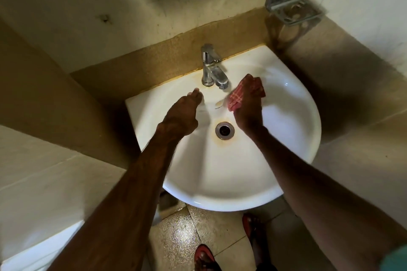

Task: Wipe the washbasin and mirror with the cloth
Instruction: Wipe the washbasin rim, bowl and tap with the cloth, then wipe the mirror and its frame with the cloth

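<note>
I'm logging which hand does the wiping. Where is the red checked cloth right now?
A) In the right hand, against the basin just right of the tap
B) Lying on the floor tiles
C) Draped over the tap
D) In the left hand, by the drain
A: the right hand grips the red checked cloth against the washbasin beside the tap, while the left hand holds nothing.

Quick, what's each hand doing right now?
Left hand: open, fingertips resting on the washbasin.
Right hand: closed, holding the red cloth.
</note>
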### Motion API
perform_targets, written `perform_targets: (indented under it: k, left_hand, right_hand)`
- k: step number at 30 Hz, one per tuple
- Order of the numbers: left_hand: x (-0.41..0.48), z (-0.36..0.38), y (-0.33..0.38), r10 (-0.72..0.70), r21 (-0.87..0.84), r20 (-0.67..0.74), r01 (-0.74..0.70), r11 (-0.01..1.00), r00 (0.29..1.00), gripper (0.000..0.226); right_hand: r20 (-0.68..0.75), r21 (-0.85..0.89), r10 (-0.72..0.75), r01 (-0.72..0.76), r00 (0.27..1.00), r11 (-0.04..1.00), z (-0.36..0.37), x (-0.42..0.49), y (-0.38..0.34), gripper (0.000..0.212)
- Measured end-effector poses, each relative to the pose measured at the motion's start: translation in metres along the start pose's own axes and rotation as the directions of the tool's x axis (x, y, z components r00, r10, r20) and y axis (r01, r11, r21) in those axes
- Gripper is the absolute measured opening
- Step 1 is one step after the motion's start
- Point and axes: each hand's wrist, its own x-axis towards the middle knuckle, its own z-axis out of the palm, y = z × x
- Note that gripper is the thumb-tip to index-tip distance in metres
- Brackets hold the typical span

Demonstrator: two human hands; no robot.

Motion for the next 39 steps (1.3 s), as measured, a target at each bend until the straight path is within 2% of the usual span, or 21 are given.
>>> perform_targets:
  k: [1, 4, 7, 8, 10, 13, 14, 17, 19, 21, 24, 26, 28, 30, 32, 35, 39]
  left_hand:
    - [0.000, 0.001, 0.002, -0.002, 0.023, 0.005, 0.002, 1.000, 1.000, 0.090]
    - [0.003, -0.002, 0.002, -0.001, 0.078, 0.021, -0.001, 0.997, 1.000, 0.091]
    - [0.006, -0.008, -0.001, 0.010, 0.094, 0.033, -0.013, 0.995, 0.999, 0.090]
    - [0.008, -0.009, -0.001, 0.018, 0.109, 0.029, -0.021, 0.994, 0.999, 0.088]
    - [0.009, -0.008, -0.002, 0.038, 0.134, 0.014, -0.039, 0.990, 0.999, 0.077]
    - [0.006, -0.004, -0.002, 0.076, 0.110, -0.042, -0.071, 0.991, 0.996, 0.035]
    - [0.004, -0.003, -0.003, 0.084, 0.080, -0.058, -0.079, 0.994, 0.995, 0.030]
    - [0.004, -0.004, -0.006, 0.094, 0.053, -0.069, -0.090, 0.995, 0.993, 0.031]
    - [0.001, -0.009, -0.004, 0.067, 0.061, -0.013, -0.066, 0.996, 0.998, 0.029]
    - [-0.009, -0.007, -0.004, 0.047, 0.077, 0.026, -0.049, 0.996, 0.999, 0.026]
    - [-0.045, 0.002, 0.004, -0.048, -0.107, 0.083, 0.057, 0.993, 0.995, 0.045]
    - [-0.083, 0.007, 0.020, -0.051, -0.287, 0.065, 0.068, 0.955, 0.997, 0.057]
    - [-0.117, 0.011, 0.035, -0.050, -0.397, 0.023, 0.055, 0.916, 0.998, 0.058]
    - [-0.149, 0.008, 0.051, -0.067, -0.429, -0.016, 0.054, 0.902, 0.998, 0.045]
    - [-0.182, -0.005, 0.073, -0.129, -0.465, -0.102, 0.067, 0.883, 0.986, 0.033]
    - [-0.232, -0.029, 0.101, -0.233, -0.580, -0.219, 0.066, 0.812, 0.947, 0.034]
    - [-0.281, -0.062, 0.121, -0.269, -0.631, -0.369, -0.027, 0.775, 0.889, 0.009]
  right_hand:
    - [0.006, -0.028, 0.019, -0.019, 1.000, 0.999, 0.007, 0.000, -0.006, 0.061]
    - [0.030, 0.252, 0.151, -0.153, 0.988, 0.955, 0.032, -0.023, -0.037, 0.090]
    - [0.078, 0.329, 0.259, -0.270, 0.963, 0.905, 0.049, -0.051, -0.055, 0.098]
    - [0.082, 0.370, 0.250, -0.262, 0.965, 0.891, 0.053, -0.061, -0.058, 0.096]
    - [0.119, 0.485, 0.129, -0.171, 0.985, 0.858, 0.059, -0.080, -0.064, 0.092]
    - [0.250, 0.549, -0.047, -0.101, 0.967, 0.830, 0.067, -0.102, -0.073, 0.093]
    - [0.289, 0.598, -0.057, -0.133, 0.956, 0.790, 0.067, -0.104, -0.076, 0.090]
    - [0.392, 0.775, -0.039, -0.307, 0.919, 0.552, 0.052, -0.099, -0.074, 0.084]
    - [0.460, 0.812, -0.033, -0.406, 0.887, 0.419, 0.028, -0.099, -0.068, 0.080]
    - [0.517, 0.797, 0.029, -0.493, 0.856, 0.349, 0.003, -0.104, -0.064, 0.072]
    - [0.577, 0.746, 0.125, -0.583, 0.807, 0.322, -0.028, -0.113, -0.058, 0.058]
    - [0.613, 0.735, 0.071, -0.601, 0.787, 0.316, -0.051, -0.125, -0.059, 0.045]
    - [0.667, 0.704, 0.042, -0.648, 0.743, 0.292, -0.072, -0.139, -0.062, 0.043]
    - [0.721, 0.646, 0.042, -0.693, 0.692, 0.321, -0.097, -0.155, -0.067, 0.052]
    - [0.727, 0.623, 0.019, -0.670, 0.687, 0.404, -0.127, -0.171, -0.077, 0.049]
    - [0.686, 0.600, -0.025, -0.547, 0.727, 0.584, -0.178, -0.195, -0.100, 0.043]
    - [0.560, 0.508, -0.082, -0.264, 0.824, 0.820, -0.242, -0.212, -0.137, 0.040]
